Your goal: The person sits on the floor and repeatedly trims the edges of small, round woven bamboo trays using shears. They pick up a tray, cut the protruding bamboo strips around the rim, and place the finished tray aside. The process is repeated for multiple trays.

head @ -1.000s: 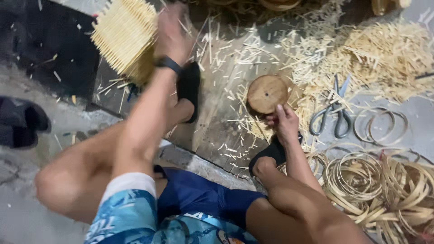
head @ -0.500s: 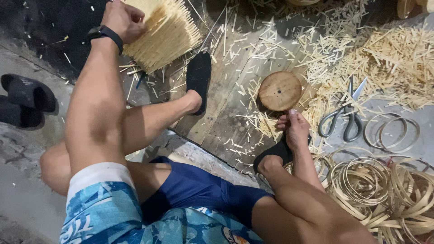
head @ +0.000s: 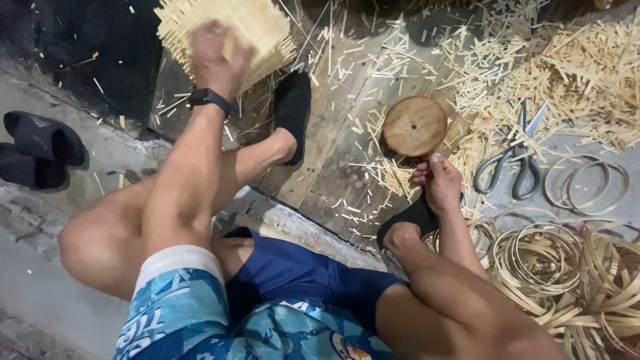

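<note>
The left hand [head: 212, 57] is blurred, its fingers [head: 200, 37] curled against the near face of a woven bamboo mat [head: 227, 30] and seemingly gripping it; how tightly they close cannot be told through the blur. The mat stands tilted at the far left edge of the wooden board [head: 333, 133], its loose strip ends bristling outward. A dark wristwatch [head: 209, 97] sits just below the hand. The right hand [head: 439, 183] rests low by the right foot, fingers [head: 421, 175] bent in narrowly around a few thin slivers, just beside a round wooden disc [head: 415, 125] lying flat on the board.

The step in hand looks like turning or setting the woven piece with the left hand while the right waits by the disc. The next move seems to call for a steady hold on the mat so that the open strip ends do not slip out of the weave.

The mat is pale, flat-stranded and stiff. The disc is smooth, brown, with a small centre hole. The board is dark, rough planking littered with short pale offcuts, heaped thick toward the far right corner. Metal scissors [head: 513, 163] lie open on the grey floor near the right edge, with coiled bamboo rings [head: 553, 260] piled beside them. Two black sandals [head: 40, 143] lie on the concrete at the left.
</note>
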